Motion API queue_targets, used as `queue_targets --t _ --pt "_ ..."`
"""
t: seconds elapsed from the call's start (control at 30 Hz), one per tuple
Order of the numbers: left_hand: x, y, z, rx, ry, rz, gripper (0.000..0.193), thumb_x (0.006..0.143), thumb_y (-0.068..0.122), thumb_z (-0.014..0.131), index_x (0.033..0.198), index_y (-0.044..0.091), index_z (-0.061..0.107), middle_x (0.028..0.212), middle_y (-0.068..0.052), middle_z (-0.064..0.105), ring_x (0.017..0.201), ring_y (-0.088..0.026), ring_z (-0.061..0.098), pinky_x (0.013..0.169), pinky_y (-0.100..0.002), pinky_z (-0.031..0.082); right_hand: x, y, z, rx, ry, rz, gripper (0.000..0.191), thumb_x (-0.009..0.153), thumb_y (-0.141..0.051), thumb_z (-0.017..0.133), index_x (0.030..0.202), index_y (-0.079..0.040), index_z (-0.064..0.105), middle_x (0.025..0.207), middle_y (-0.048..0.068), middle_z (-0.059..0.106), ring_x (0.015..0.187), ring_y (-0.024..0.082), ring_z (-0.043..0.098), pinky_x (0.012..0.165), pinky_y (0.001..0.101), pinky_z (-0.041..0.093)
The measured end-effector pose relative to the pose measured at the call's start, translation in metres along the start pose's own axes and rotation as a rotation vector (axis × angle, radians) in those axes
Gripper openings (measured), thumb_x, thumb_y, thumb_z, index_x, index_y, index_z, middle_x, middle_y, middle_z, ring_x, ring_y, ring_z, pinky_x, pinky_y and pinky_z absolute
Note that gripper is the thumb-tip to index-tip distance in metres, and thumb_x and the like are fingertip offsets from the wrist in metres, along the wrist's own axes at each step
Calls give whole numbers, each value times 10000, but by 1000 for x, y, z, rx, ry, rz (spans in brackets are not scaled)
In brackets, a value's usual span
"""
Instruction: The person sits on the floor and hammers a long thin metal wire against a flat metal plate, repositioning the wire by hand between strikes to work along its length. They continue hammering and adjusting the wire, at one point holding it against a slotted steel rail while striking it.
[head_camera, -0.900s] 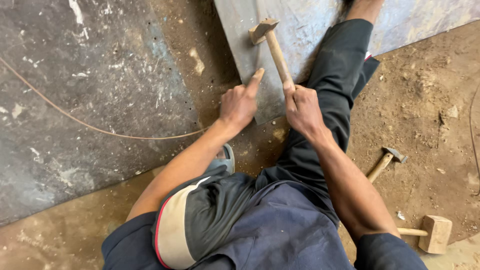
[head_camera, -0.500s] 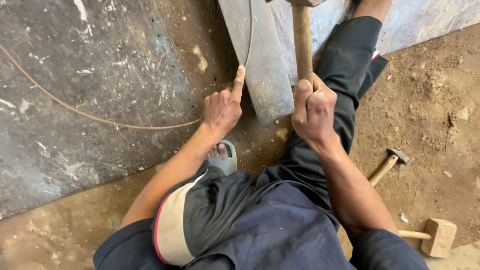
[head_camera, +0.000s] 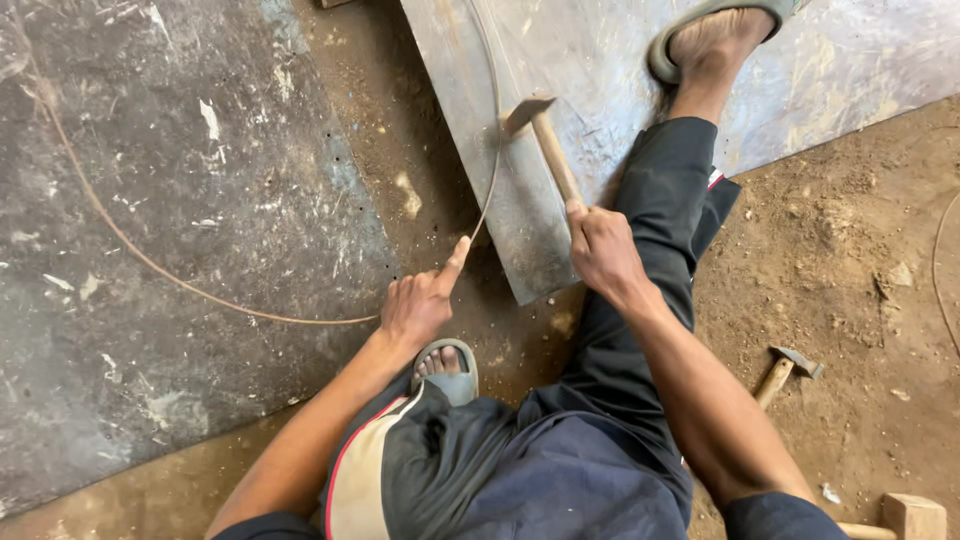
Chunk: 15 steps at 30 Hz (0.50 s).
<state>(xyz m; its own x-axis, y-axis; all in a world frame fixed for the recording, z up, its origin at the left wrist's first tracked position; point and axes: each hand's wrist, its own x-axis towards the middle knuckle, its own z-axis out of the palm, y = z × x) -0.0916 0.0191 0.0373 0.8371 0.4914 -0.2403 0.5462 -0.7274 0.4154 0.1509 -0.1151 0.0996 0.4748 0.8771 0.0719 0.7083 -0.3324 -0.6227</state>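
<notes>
My right hand (head_camera: 602, 250) grips the wooden handle of a hammer (head_camera: 545, 140), whose metal head rests on a thin wire (head_camera: 492, 150) lying along the edge of a grey metal sheet (head_camera: 600, 60). My left hand (head_camera: 420, 305) pinches the same wire near the sheet's corner, index finger stretched toward it. The wire curves away to the left over another large grey sheet (head_camera: 150, 230). My right foot (head_camera: 715, 40) in a sandal stands on the sheet beyond the hammer. My left foot (head_camera: 447, 368) in a sandal sits on the dirt just below the left hand.
A second hammer (head_camera: 785, 368) with a wooden handle lies on the dirt floor at the right. A wooden mallet (head_camera: 900, 518) lies at the bottom right corner. Another thin wire (head_camera: 940, 270) curves along the right edge.
The hammer has come down from its raised position onto the wire on the sheet. The view has shifted, so my right foot now shows at the top.
</notes>
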Motion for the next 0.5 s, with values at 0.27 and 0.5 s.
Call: queue_targets --t 0.27,0.5 --pt "-18 -16 -15 -37 -50 45 919 789 -10 558 1608 314 295 899 -189 728 783 -454 688 694 -612 524 14 -5 1 -112 81 -100 407 1126 -157 492 763 17 550 787 250 586 719 453 592 669 514 454" --pt "-37 -33 -21 -44 -48 94 887 782 -4 554 1589 309 357 891 -180 728 762 -452 683 689 -587 537 23 0 1 -141 76 -199 263 1072 -96 483 866 14 604 820 249 628 717 440 612 648 516 472"
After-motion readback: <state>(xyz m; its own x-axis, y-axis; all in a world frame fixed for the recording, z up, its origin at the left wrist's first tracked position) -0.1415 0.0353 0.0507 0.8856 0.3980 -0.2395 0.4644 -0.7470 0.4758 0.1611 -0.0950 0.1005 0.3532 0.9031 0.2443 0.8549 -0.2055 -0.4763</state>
